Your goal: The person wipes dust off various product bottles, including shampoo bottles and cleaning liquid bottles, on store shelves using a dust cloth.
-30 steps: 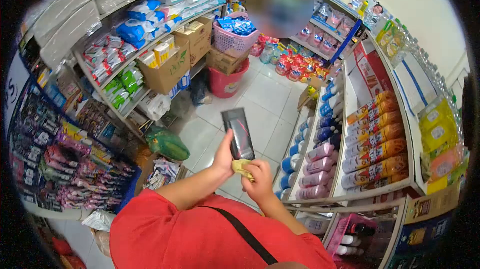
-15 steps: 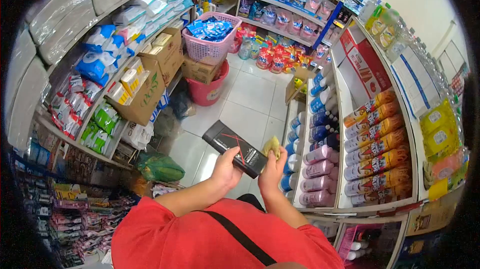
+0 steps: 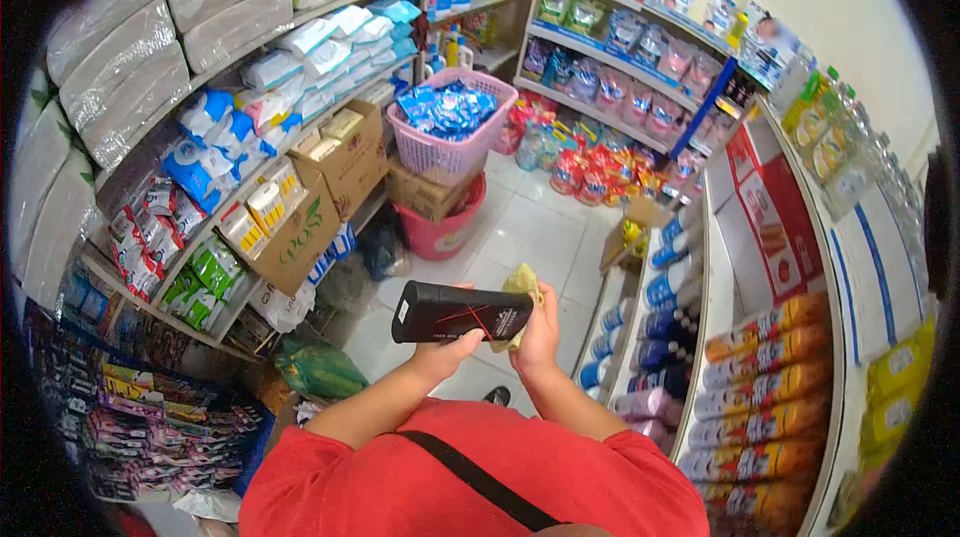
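A black bottle with red lines and small pale print lies sideways in front of my chest, its wide end with a white label to the left. My left hand grips it from below, the thumb on its front face. At its right end, my right hand is closed on a crumpled yellowish cloth, which touches the bottle. Part of that cloth hangs below the bottle's right end.
Shelves with wipes packs and open cardboard boxes run along the left. A pink basket stands over a pink bucket ahead. On the right are shelves of orange-capped bottles. A green bag lies low left.
The bottle has turned from a slant to nearly level, showing more of its end and side. The cloth has shifted to the bottle's right end. The camera view has shifted, too.
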`<state>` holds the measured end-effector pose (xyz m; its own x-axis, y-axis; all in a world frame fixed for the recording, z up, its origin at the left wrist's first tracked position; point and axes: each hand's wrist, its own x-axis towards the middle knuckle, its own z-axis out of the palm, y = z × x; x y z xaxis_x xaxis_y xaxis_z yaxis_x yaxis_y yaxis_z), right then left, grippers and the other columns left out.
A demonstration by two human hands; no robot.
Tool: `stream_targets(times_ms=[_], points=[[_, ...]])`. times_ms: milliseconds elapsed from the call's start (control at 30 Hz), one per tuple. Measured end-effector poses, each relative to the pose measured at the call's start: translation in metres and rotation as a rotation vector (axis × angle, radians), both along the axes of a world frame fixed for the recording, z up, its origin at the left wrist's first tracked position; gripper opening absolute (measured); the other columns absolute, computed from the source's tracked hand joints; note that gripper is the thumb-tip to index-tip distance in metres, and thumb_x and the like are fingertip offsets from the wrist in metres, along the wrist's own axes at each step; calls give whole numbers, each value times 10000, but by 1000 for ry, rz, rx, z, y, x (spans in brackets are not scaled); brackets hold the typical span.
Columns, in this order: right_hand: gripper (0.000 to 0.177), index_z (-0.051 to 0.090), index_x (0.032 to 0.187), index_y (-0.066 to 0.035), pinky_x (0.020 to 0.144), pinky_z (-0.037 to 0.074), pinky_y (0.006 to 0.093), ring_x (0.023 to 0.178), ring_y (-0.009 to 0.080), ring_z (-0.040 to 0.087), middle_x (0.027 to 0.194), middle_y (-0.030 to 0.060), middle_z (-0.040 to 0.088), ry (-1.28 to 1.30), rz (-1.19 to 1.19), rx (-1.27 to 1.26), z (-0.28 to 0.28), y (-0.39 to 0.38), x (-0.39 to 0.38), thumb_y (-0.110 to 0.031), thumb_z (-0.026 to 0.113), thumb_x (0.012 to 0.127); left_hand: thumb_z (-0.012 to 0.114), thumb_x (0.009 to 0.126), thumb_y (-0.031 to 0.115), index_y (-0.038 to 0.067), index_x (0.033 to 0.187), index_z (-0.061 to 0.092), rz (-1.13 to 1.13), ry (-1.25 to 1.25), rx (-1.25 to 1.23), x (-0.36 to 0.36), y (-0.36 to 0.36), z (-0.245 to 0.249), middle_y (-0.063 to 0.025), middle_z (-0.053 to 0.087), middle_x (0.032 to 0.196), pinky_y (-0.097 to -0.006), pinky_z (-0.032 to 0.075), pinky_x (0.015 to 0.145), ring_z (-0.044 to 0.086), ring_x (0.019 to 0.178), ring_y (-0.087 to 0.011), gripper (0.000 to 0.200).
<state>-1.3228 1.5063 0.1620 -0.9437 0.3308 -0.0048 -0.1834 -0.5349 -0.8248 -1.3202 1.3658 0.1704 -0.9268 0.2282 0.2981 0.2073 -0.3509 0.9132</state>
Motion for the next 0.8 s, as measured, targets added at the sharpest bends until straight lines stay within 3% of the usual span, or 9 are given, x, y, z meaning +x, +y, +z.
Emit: stream_targets(times_ms=[100,267,367,467,500,633,700,800], points=[[152,446,1042,-66,707,451,267,816,129,522,913,49,523,-34,67,-19,8,24,-32,-142,399,919,651,715,50,21,1217,398,-20,-63,46,-37,13,1,-70,503,1118,-323,389,908,481,1034,-149,563],[164,444,1055,-62,756,420,262,841,128,498,916,46,510,-39,152,71,-7,76,-63,-149,398,924,661,731,56,37,1187,422,-250,-77,-244,-79,28,23,-57,534,1091,-317,434,837,527,961,-153,515],[175,459,1055,-52,799,398,283,886,156,479,957,74,489,35,177,227,-2,98,-66,-112,442,892,643,742,93,59,1233,388,25,-249,39,-95,72,12,-58,547,1036,-312,452,808,545,920,-166,554],[221,500,1019,-28,809,397,317,892,224,489,987,125,485,355,22,857,-1,113,-75,-80,555,811,555,835,176,81,1194,405,2,-588,271,-118,106,8,-76,553,1007,-297,479,724,575,841,-161,401],[232,508,1009,-22,810,397,325,895,241,488,989,139,478,341,-10,891,-2,114,-76,-73,572,792,536,854,202,83,1173,416,-11,-675,357,-129,116,-4,-81,549,1010,-292,480,714,579,828,-161,362],[224,536,973,-11,808,399,346,902,281,486,985,170,472,306,-129,960,-3,128,-90,-52,595,761,455,895,305,98,1094,492,-248,-856,221,-144,149,-45,-72,586,999,-343,488,766,590,870,-197,289],[220,536,970,-9,805,400,349,900,282,487,981,171,473,263,-175,930,-8,146,-104,-53,594,762,448,896,381,108,1123,494,-493,-886,290,-152,163,-59,-65,582,1031,-364,485,786,586,899,-199,357],[200,535,970,-4,791,400,334,881,263,495,939,140,493,110,-351,935,-5,180,-132,-89,569,792,474,870,441,131,1240,406,-849,-897,72,-183,182,-49,-51,555,1043,-401,483,792,577,890,-192,488]])
